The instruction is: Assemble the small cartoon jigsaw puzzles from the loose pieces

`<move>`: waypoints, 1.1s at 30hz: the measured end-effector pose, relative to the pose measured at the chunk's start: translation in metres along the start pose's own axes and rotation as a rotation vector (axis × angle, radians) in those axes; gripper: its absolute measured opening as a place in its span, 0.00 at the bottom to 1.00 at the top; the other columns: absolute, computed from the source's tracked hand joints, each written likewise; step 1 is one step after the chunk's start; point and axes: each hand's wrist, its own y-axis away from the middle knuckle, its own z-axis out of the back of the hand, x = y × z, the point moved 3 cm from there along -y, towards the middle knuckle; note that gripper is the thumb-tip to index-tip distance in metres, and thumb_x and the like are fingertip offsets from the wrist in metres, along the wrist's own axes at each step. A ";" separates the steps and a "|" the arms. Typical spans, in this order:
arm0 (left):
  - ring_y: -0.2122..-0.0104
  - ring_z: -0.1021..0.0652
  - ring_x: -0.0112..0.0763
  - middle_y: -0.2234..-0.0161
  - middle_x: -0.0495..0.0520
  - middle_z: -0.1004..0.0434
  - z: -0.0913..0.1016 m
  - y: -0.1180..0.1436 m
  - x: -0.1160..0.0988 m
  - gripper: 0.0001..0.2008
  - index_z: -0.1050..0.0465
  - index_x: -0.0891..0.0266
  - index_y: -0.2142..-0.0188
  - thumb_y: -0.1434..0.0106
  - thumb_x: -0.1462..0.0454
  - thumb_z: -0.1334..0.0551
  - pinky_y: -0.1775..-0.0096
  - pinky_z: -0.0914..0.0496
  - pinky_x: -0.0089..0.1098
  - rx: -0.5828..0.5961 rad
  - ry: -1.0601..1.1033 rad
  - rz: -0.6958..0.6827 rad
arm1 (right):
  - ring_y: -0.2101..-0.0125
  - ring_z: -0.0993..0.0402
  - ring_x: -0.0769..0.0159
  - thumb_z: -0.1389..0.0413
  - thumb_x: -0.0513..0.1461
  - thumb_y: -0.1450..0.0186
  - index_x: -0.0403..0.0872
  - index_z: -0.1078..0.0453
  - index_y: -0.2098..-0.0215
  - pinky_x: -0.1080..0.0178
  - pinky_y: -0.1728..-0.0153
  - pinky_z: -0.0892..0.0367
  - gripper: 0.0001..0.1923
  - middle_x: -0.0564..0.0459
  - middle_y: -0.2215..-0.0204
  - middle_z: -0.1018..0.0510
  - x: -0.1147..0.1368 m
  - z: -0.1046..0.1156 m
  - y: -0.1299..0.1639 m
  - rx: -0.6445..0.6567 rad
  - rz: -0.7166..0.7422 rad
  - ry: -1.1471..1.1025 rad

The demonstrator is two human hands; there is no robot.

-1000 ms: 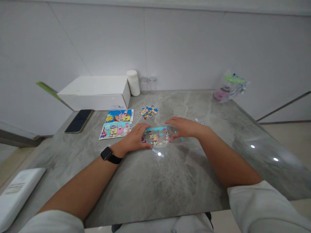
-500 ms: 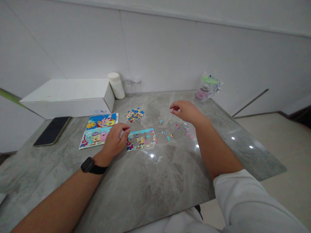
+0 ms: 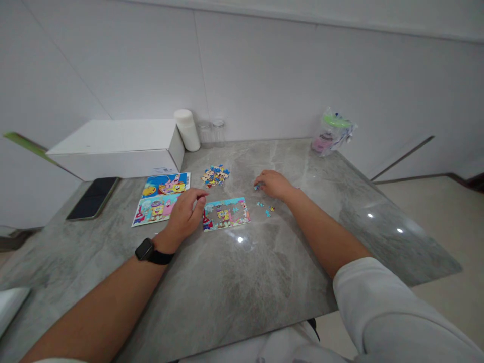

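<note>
A partly assembled jigsaw puzzle, bright with cartoon figures and with gaps in its middle, lies flat on the table. Against its left edge rests my left hand, loosely curled, thumb apart from the index finger and nothing visible in it. It partly covers a printed picture sheet. Beyond the puzzle's right end, my right hand reaches down with its fingertips closed at a small blue puzzle piece. Some loose pieces lie just below this hand; its wrist and forearm hide others.
A heap of puzzle pieces sits behind the puzzle. Along the wall stand a white box, a white bottle, two clear jars and a bagged green-lidded tub. A phone lies at left on the grey table.
My right hand has come down and left from above the scattered pieces to a blue piece on the table. My left hand stays beside the puzzle. The view has shifted slightly.
</note>
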 end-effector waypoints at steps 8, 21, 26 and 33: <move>0.53 0.22 0.41 0.55 0.58 0.21 -0.001 0.000 0.003 0.16 0.26 0.60 0.51 0.22 0.55 0.50 0.48 0.28 0.43 -0.026 0.042 -0.014 | 0.50 0.23 0.55 0.38 0.40 0.34 0.50 0.17 0.54 0.61 0.51 0.33 0.11 0.45 0.51 0.18 -0.010 0.000 0.000 0.068 -0.017 -0.008; 0.54 0.22 0.41 0.56 0.58 0.21 -0.001 0.000 0.003 0.17 0.26 0.60 0.51 0.21 0.55 0.51 0.49 0.28 0.43 -0.015 0.047 -0.027 | 0.68 0.25 0.65 0.39 0.35 0.41 0.48 0.24 0.66 0.65 0.65 0.35 0.04 0.54 0.70 0.19 0.000 0.004 0.002 0.065 0.013 -0.421; 0.56 0.23 0.39 0.57 0.57 0.21 -0.003 -0.002 0.003 0.14 0.26 0.59 0.53 0.22 0.57 0.47 0.51 0.28 0.42 0.004 0.032 -0.062 | 0.71 0.29 0.67 0.38 0.44 0.42 0.47 0.25 0.67 0.64 0.67 0.34 0.09 0.57 0.73 0.23 0.020 0.015 0.003 0.011 0.091 -0.903; 0.56 0.22 0.39 0.59 0.56 0.20 -0.006 -0.004 -0.011 0.12 0.23 0.59 0.58 0.24 0.57 0.43 0.51 0.28 0.41 0.088 0.107 -0.111 | 0.70 0.30 0.68 0.35 0.47 0.42 0.47 0.24 0.65 0.63 0.65 0.35 0.13 0.56 0.72 0.22 0.073 0.017 0.010 0.000 0.127 -1.181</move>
